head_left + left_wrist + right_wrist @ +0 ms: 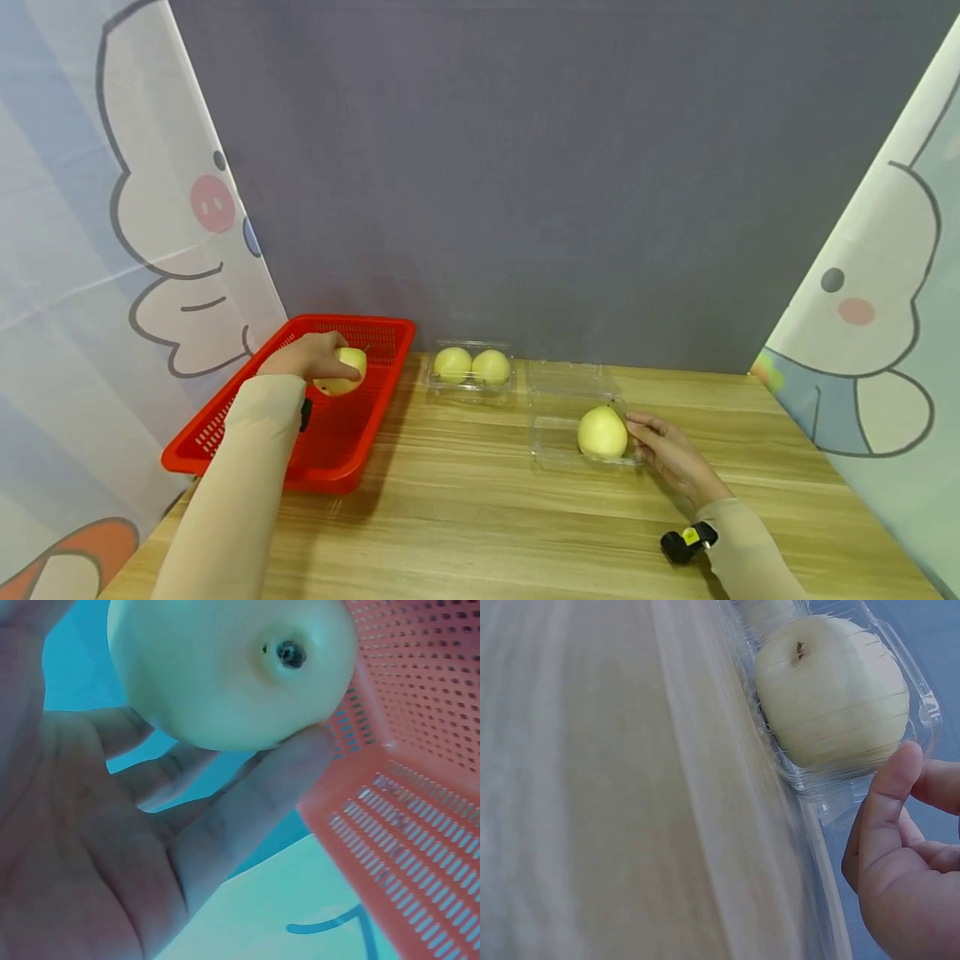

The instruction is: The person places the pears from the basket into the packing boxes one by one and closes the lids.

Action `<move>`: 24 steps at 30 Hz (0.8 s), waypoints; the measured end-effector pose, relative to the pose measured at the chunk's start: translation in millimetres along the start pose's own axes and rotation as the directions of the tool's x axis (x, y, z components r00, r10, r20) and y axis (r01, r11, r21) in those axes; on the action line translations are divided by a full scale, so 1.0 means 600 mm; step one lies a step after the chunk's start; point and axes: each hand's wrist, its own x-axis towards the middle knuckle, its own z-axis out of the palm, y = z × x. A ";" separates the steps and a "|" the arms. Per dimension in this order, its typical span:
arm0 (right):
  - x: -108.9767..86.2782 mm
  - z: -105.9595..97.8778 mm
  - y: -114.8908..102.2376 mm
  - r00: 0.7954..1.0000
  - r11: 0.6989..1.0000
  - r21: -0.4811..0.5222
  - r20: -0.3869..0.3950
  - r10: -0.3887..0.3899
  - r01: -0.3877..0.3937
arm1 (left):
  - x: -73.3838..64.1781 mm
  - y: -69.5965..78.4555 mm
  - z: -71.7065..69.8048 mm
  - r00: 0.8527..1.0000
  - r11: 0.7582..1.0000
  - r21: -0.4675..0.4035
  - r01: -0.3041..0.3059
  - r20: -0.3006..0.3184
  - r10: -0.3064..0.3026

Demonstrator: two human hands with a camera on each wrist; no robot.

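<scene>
My left hand [306,358] grips a yellow pear [347,375] over the red plastic basket [408,333]. In the left wrist view, the fingers are curled around the pear [217,682], its dark blossom end facing the camera. An open clear plastic clamshell box [551,417] lies at centre right, with one pear [602,432] in its right side. At that box's right end, my right hand [671,454] pinches the rim between thumb and index finger. The right wrist view shows the thumb [892,780] against the box edge, close beside the pear [832,690].
Farther back, left of the open box, another clear box [471,390] holds two pears [491,367]. A grey cloth backdrop [562,167] stands behind the wooden table [465,517]. Printed cartoon curtains [172,208] flank both sides.
</scene>
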 end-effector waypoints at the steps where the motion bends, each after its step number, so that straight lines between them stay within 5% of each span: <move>1: 0.000 0.000 0.000 1.000 1.000 0.000 -0.002 0.000 0.000 | -0.001 0.002 -0.002 1.000 1.000 0.008 -0.010 -0.012 0.011; 14: 0.001 0.001 -0.003 1.000 1.000 -0.001 0.001 0.003 -0.003 | -0.005 0.024 -0.012 0.989 0.993 0.073 -0.096 -0.104 0.103; 24: 0.000 0.000 0.001 1.000 1.000 -0.006 -0.006 -0.005 0.005 | -0.005 0.047 -0.014 0.987 0.991 0.061 -0.118 -0.107 0.124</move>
